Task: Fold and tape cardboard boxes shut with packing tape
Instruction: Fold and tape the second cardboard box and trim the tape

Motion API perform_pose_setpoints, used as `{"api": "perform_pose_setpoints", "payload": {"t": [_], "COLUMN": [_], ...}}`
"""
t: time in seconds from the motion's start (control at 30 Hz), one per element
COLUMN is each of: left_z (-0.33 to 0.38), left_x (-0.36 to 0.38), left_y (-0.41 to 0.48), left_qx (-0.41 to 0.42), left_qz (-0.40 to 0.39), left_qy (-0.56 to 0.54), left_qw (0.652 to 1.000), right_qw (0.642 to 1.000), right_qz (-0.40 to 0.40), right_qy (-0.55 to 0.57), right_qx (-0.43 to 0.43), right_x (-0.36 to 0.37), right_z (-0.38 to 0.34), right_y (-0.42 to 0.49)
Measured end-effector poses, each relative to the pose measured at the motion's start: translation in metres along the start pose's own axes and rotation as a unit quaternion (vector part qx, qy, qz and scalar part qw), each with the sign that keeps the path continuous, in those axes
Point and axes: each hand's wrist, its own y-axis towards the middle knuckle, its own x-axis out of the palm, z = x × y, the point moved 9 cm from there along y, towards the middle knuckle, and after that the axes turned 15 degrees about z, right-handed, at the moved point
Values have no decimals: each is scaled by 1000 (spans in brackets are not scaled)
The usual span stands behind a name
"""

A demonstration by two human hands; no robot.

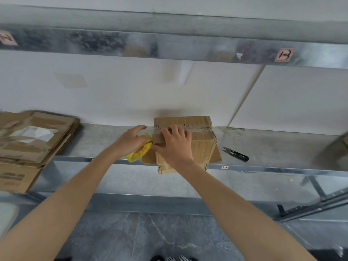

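A small brown cardboard box (202, 140) sits on the metal shelf (273, 146), its near end hanging over the front edge. Side flaps stick out at its lower left and right. My left hand (131, 139) grips a yellow roll of packing tape (140, 151) against the box's left side. My right hand (176, 144) presses flat on the box top, fingers spread, thumb near the tape roll.
A stack of flattened cardboard boxes (32, 140) lies on the shelf at the left. Small black snips (236, 153) lie on the shelf right of the box. A higher metal shelf (169, 44) runs overhead. Another brown object shows at the far right edge.
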Motion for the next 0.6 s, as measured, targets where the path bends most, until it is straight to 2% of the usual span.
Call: {"api": "perform_pose_setpoints", "payload": {"t": [0.2,0.4,0.6], "left_z": [0,1,20], "left_x": [8,31,84], "left_y": [-19,-45,-78], "left_qx": [-28,-79,-178], "left_qz": [-19,-54,-154], "left_qy": [-88,-167,-289], "left_qw": [996,981,928], "right_qw": [996,982,970], "right_qz": [-46,-161,-224], "right_qy": [63,92,89], "right_qx": [-37,-47,-40], "right_x": [-7,-15,-33], "right_z": [6,20,50], "right_y": [0,-11,-25]}}
